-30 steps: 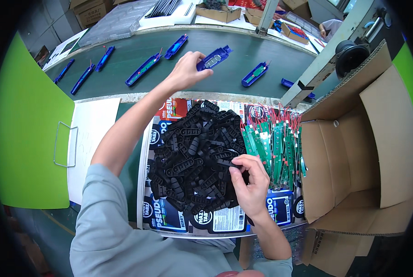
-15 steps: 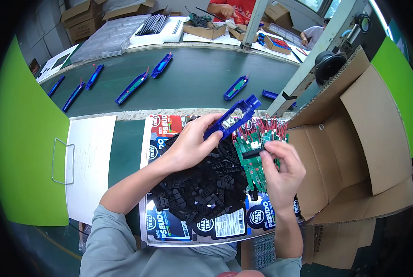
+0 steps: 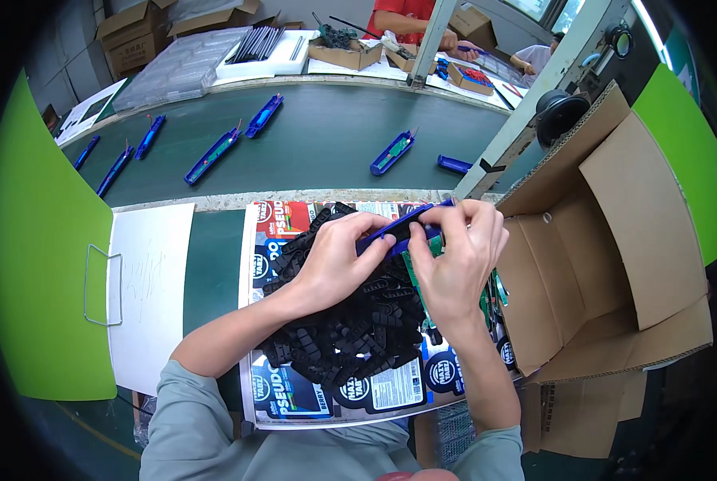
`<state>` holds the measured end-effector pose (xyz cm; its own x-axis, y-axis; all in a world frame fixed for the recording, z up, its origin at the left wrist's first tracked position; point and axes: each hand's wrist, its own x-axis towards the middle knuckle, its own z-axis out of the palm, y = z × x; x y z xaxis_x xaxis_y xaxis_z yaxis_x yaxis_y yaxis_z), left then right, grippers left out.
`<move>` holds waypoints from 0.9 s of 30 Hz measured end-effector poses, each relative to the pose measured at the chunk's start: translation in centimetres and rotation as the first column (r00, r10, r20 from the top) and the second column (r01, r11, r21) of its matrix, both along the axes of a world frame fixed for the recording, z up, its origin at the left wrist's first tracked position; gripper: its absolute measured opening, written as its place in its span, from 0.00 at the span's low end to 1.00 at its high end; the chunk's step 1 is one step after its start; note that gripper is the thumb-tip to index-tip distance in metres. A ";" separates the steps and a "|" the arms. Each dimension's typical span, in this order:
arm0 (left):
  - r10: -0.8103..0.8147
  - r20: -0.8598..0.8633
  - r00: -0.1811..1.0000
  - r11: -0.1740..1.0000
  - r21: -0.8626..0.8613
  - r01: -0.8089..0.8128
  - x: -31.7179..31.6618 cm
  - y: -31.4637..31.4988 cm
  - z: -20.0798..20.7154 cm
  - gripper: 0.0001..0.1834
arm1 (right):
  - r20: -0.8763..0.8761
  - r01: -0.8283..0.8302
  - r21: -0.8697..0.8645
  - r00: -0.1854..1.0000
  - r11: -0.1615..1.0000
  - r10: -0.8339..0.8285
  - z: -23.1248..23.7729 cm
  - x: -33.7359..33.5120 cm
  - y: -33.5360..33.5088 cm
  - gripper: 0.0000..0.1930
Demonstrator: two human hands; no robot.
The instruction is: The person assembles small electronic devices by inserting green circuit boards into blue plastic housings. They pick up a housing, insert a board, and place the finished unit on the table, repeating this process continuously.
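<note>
Your fingers (image 3: 422,220) pinch a long blue plastic housing (image 3: 390,232) from both ends: your left hand (image 3: 334,260) curls around its near end from below, thumb on top, and your right hand (image 3: 458,260) closes over the far end, fingertips pressed down on the upper edge, seemingly to steady it while something seats inside. A green circuit board (image 3: 413,266) shows just under your right palm, touching the housing; whether it is already in, the view does not tell.

You hold the piece up over the heap of small black plastic parts (image 3: 350,321), so loose bits stay within reach directly beneath. That heap lies on a printed cardboard tray (image 3: 294,393) on the tabletop (image 3: 214,264). More green boards (image 3: 493,297) peek out beside your right wrist. To your right an open cardboard box (image 3: 607,240) stands with flaps spread. Beyond, a dark green conveyor belt (image 3: 326,136) carries several blue housings (image 3: 212,157), spaced apart.
</note>
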<state>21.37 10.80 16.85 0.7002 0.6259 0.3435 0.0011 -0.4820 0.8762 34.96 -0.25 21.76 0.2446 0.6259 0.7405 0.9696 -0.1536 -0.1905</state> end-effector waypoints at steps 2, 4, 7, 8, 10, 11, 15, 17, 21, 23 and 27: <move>0.059 0.027 0.998 0.996 0.072 -0.061 -0.1 -0.2 0.0 0.11 | -0.014 0.058 0.055 0.998 0.997 -0.057 0.1 -0.4 0.0 0.23; 0.066 0.112 0.992 0.986 0.145 -0.082 0.3 -0.6 -0.1 0.09 | -0.156 0.041 0.018 0.987 0.999 -0.038 0.4 0.1 -0.4 0.29; 0.088 0.151 0.985 0.959 0.254 -0.124 -0.1 -0.8 0.0 0.09 | -0.399 -0.098 -0.120 0.916 0.988 0.043 1.0 1.6 -0.7 0.34; 0.075 0.129 0.989 0.967 0.233 -0.104 0.0 -1.0 -0.1 0.09 | -0.410 -0.110 -0.113 0.910 0.987 0.055 0.8 2.1 -0.8 0.34; 0.062 0.118 0.991 0.976 0.200 -0.085 0.1 -1.1 0.0 0.08 | -0.460 -0.221 -0.074 0.873 0.972 0.164 0.7 3.1 -1.2 0.33; 0.054 0.099 0.994 0.985 0.158 -0.070 0.0 -1.2 0.3 0.09 | -0.563 -0.237 0.004 0.802 0.971 0.198 0.6 3.9 -1.7 0.31; 0.015 0.057 0.998 0.981 -0.196 -0.004 -0.2 -0.2 -0.2 0.15 | -0.718 -0.033 0.064 0.693 0.997 0.069 -0.2 10.0 -4.0 0.18; 0.019 0.078 0.997 0.972 -0.236 0.000 -0.2 -0.2 0.3 0.16 | -0.614 0.023 -0.105 0.785 0.994 -0.084 -0.4 12.2 -5.4 0.15; 0.005 0.061 0.998 0.974 -0.227 0.009 -0.2 -0.1 0.2 0.16 | -0.542 0.011 -0.398 0.804 0.917 -0.245 -2.8 13.9 -7.6 0.16; 0.001 0.047 0.999 0.974 -0.224 0.009 -0.1 -0.1 0.1 0.16 | -0.568 -0.034 -0.419 0.789 0.907 -0.233 -3.4 13.8 -7.8 0.16; -0.010 0.034 0.999 0.978 -0.210 0.017 -0.2 0.1 -0.3 0.14 | -0.574 -0.052 -0.438 0.785 0.897 -0.234 -3.0 13.1 -7.2 0.14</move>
<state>21.20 10.88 16.60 0.6998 0.6771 0.2278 -0.0344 -0.2866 0.9574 48.04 -7.44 18.81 0.6164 0.7813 0.0981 0.6515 -0.4362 -0.6207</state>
